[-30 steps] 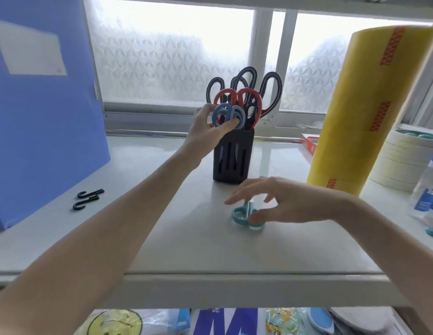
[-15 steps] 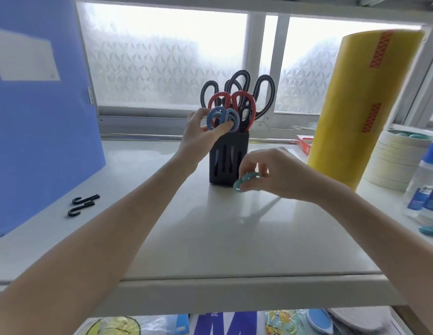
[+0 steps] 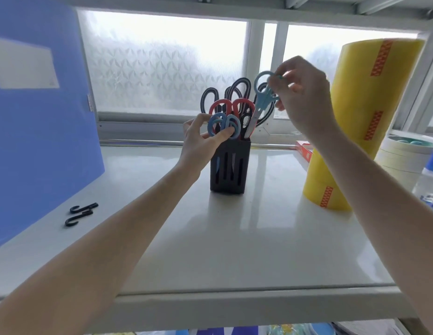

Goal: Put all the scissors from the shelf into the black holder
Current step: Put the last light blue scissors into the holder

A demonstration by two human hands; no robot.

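Note:
The black holder (image 3: 230, 170) stands upright on the white shelf (image 3: 235, 238), with black-handled and red-handled scissors (image 3: 231, 106) sticking out of it. My left hand (image 3: 198, 143) pinches the blue scissors (image 3: 222, 124) that sit in the holder's front. My right hand (image 3: 300, 97) holds a pair of light-blue scissors (image 3: 262, 97) by the handles above the holder's right side. Their blades point down, with the tips at the holder's rim.
A big yellow roll (image 3: 360, 122) stands right of the holder. Tape rolls (image 3: 401, 153) and a bottle (image 3: 428, 182) are at the far right. A blue folder (image 3: 39, 117) leans at the left, and two black hooks (image 3: 81, 213) lie before it.
My right hand has lifted the light-blue scissors from the shelf up and over the holder, blades now pointing down. My left hand has stayed on the blue scissors.

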